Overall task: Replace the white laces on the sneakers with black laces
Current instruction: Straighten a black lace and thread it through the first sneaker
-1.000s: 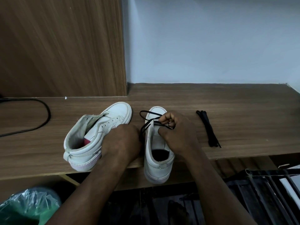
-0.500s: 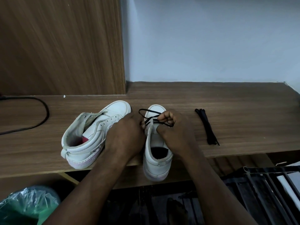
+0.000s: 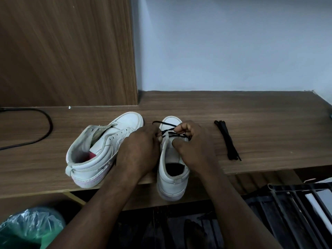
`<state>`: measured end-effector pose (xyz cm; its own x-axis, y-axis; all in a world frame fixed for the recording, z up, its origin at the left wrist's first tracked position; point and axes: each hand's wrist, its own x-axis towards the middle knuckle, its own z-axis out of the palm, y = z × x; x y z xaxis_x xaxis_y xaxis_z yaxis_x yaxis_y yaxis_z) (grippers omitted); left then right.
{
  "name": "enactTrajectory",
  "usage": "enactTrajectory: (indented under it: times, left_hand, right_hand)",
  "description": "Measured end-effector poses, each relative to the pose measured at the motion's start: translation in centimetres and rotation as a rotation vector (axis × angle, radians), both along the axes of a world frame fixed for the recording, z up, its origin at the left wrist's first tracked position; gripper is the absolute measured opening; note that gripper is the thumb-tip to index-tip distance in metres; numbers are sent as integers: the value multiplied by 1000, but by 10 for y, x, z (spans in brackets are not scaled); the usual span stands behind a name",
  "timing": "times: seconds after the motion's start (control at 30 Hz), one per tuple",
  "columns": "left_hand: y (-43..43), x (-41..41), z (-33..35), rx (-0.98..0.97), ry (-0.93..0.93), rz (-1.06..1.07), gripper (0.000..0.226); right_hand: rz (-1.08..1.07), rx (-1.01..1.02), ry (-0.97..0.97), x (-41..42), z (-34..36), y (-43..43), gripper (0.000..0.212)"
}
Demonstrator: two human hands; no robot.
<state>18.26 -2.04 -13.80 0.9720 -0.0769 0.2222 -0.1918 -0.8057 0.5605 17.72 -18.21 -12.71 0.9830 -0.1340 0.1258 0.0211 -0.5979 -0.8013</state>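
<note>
Early days, I reckon. The white high-top sneaker in the middle [image 3: 170, 177] has the thin black lace [image 3: 168, 125] threaded only near the toe, with left hand [image 3: 140, 150] and right hand [image 3: 195, 146] each pinching it. The other white sneaker [image 3: 95, 159] on the brown wooden shelf [image 3: 269, 114] looks laceless, and the bundled spare black lace [image 3: 227, 141] lies untouched.

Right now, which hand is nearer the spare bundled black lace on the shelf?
Right. The right hand pinches the threaded black lace over the sneaker being laced, with the spare bundle just to its right. The left hand is on that sneaker's far side, farther off.
</note>
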Motion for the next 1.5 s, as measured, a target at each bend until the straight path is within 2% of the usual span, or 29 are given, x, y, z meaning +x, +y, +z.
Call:
enactTrajectory:
  times: [0.13,0.2,0.27,0.33,0.43,0.5,0.6,0.67,0.73,0.83,0.9,0.97,1.03,1.1,1.3,1.37,1.43,1.5]
  left_hand:
    - [-2,3,-3,117,48,27,12]
    - [2,1,-6,313,177,57,15]
    - [8,-2,-5,422,303,78,21]
    - [12,-4,-2,372,266,96,19]
    - [10,-3,4,146,49,89,4]
    - [6,-2,4,23,18,30,9]
    - [1,-1,1,-13,7,-27,22]
    - [-1,-1,-1,-12,0,-16,15]
    - [0,0,-3,87,36,35,13]
    - [8,0,-6,340,258,86,24]
    - [12,-3,-4,403,356,93,30]
    - [13,-4,1,344,245,94,23]
    - [11,-4,5,153,88,72,10]
    - [7,-3,7,41,29,16,2]
    - [0,-2,1,20,-49,12,2]
    - [0,-2,2,8,-57,7,12]
    - [0,-2,1,33,-71,-38,20]
    - [1,-3,1,95,-89,-52,18]
  right_hand:
    - [-2,16,8,0,-1,-3,33]
    - [-14,5,7,-2,-2,-4,32]
    - [-17,1,9,-2,-2,-2,32]
    - [-10,14,7,-1,-2,-1,30]
    - [-8,17,-7,0,-4,-1,28]
    - [-9,17,-14,0,-6,-3,26]
    - [-7,22,-14,0,-7,-4,26]
    - [-8,20,-10,0,-7,-4,26]
    - [-11,12,-5,0,-6,-4,27]
    - [-22,6,5,-1,-5,-2,33]
    - [-26,2,2,-1,-5,0,34]
    - [-28,14,2,-1,-4,1,35]
    - [-23,21,-1,0,-3,3,36]
    - [-19,25,-6,0,-3,3,37]
    - [-18,28,3,1,-5,0,39]
    - [-18,26,2,1,-5,-1,39]
    - [-14,26,-5,0,-6,-1,39]
    - [-5,33,-5,0,-7,-1,37]
